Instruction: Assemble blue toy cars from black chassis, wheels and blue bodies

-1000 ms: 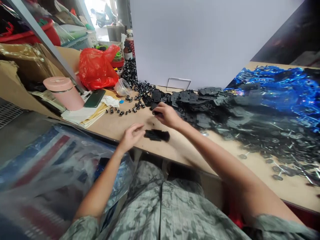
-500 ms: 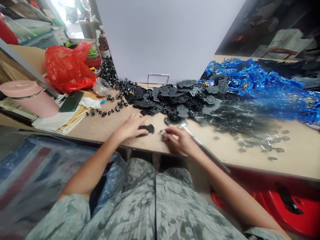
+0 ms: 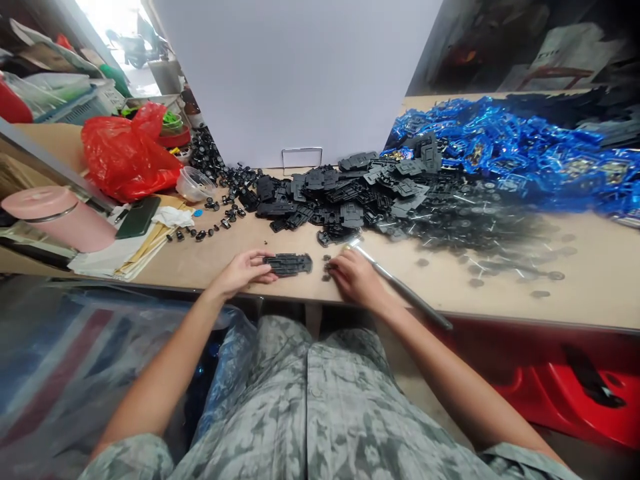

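My left hand (image 3: 241, 273) grips the left end of a flat black toy car chassis (image 3: 291, 265), with the thumb on top, low over the front of the table. Just right of the chassis, my right hand (image 3: 359, 279) has its fingertips pinched on a small dark wheel axle (image 3: 327, 267), partly hidden by the fingers. Beside the right hand lies a hammer-like tool (image 3: 407, 288), its bright end near the knuckles and its dark handle slanting to the table edge. Behind both hands is a heap of black chassis (image 3: 330, 193).
Blue shiny car bodies (image 3: 500, 143) pile up at the right. Wheel axles (image 3: 470, 220) lie before them, blurred; more small black wheel parts (image 3: 233, 213) lie left. A pink flask (image 3: 63, 217), a phone (image 3: 139, 217) and a red bag (image 3: 127, 157) stand or lie farther left.
The chassis now shows almost whole, lying level in my left hand, which has shifted left and down. My right fingers have closed in around the small wheel axle. The view has turned slightly.
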`<action>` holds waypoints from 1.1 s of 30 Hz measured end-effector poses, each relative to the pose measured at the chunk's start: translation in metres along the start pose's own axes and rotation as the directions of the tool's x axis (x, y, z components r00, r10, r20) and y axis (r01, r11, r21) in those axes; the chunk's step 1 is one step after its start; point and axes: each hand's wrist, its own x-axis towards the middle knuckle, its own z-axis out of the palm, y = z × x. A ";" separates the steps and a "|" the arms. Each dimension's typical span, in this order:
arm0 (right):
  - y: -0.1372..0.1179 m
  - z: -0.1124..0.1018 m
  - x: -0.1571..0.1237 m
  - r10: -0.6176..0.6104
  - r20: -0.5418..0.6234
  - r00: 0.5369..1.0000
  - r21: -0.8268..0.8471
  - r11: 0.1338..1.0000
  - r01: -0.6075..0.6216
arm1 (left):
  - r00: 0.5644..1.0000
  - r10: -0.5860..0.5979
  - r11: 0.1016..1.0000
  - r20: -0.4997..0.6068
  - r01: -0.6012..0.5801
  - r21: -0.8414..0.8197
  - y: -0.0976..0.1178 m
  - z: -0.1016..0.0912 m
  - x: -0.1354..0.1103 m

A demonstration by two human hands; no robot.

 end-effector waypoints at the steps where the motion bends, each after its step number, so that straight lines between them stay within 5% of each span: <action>1: -0.003 -0.003 0.000 0.010 -0.024 1.000 0.014 1.000 -0.010 | 1.000 -0.014 0.997 0.017 0.015 -0.075 -0.001 0.005 -0.002; 6: -0.031 -0.016 0.011 -0.028 -0.118 0.993 0.173 0.984 0.048 | 0.990 -0.076 0.968 0.121 0.102 -0.231 -0.006 0.029 -0.003; 12: -0.036 0.014 0.019 -0.128 -0.020 0.992 0.156 0.979 0.129 | 0.967 -0.113 0.923 0.227 0.186 -0.335 -0.011 0.043 0.009; 28: -0.030 0.023 0.029 -0.149 0.081 0.986 0.020 0.989 0.148 | 0.983 -0.100 0.907 0.154 0.154 -0.392 -0.015 0.055 0.021; 33: -0.032 0.021 0.030 -0.211 0.026 0.977 0.020 0.977 0.210 | 0.984 -0.095 0.906 0.149 0.148 -0.396 -0.014 0.057 0.020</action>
